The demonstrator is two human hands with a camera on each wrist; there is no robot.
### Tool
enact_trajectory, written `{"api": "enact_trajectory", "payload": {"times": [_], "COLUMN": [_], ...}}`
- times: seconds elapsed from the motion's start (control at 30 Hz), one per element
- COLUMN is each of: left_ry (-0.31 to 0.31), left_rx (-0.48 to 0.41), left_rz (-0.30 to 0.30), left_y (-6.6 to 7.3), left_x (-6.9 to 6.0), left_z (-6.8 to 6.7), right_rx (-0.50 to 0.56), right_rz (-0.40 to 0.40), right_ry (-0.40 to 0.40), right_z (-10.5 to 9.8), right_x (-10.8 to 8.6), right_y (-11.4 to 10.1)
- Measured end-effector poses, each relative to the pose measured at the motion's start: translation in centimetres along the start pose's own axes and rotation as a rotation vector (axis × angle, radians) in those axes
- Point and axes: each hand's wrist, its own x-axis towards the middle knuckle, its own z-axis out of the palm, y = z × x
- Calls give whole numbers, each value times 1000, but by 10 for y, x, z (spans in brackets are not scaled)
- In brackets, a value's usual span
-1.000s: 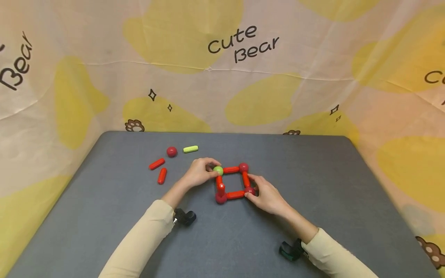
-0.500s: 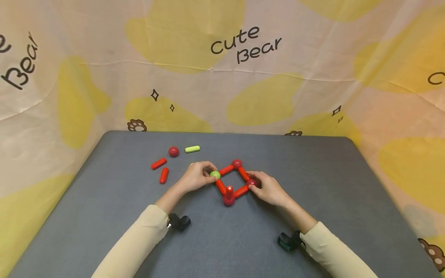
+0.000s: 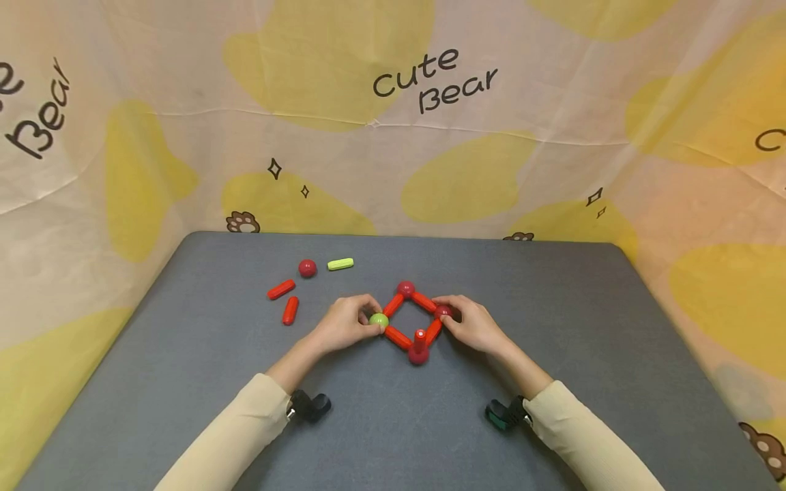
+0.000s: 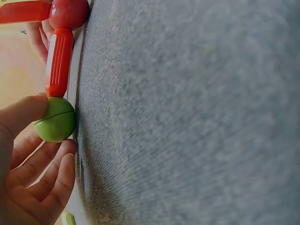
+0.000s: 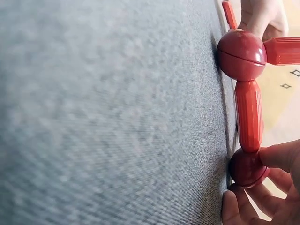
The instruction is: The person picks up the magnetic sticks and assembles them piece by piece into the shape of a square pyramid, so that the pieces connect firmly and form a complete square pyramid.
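"Four corners on this diamond of sticks and balls (image 3: 397,338), sitting mid-table (image 3: 368,423), but only two are held. Left hand (image 3: 348,322) pinches the green ball (image 3: 377,319), right hand (image 3: 474,326) grips the right red ball (image 3: 443,311). Sketchy?"

"Kinda. If the hands pull apart or twist unevenly, I'd guess a stick pops off a ball."

"What about the upright stick (image 3: 420,339) on the near red ball (image 3: 418,356)?"

"Nothing props up its top, so one bump from a wrist could tip it. Far red ball (image 3: 405,289) has no hand on it either, so that corner might swing. And the loose red ball (image 3: 308,268) on the far left could roll if nudged, tbh."
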Motion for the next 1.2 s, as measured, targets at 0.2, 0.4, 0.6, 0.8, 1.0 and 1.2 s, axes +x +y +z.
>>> {"api": "enact_trajectory", "payload": {"times": [0.2, 0.4, 0.6, 0.8, 1.0, 1.2], "left_ry": [8, 4, -22, 19, 100, 205], "left_rx": [9, -5, 3, -18, -53, -57], "left_rz": [10, 3, 22, -5, -48, -90], "left_y": [1, 2, 2, 2, -2, -14], "left_x": [-3, -5, -10, -16, -25, -35], "left_z": [2, 2, -3, -18, -40, -59], "right_rx": [-2, -5, -5, -13, -17, -9], "right_rz": [11, 16, 21, 2, 0, 11], "right_ry": [6, -6, -21, -30, -35, -43], "right_z": [1, 2, 2, 1, 0, -1], "right_x": [4, 6, 6, 6, 6, 6], "right_y": [3, 3, 2, 1, 1, 1]}}
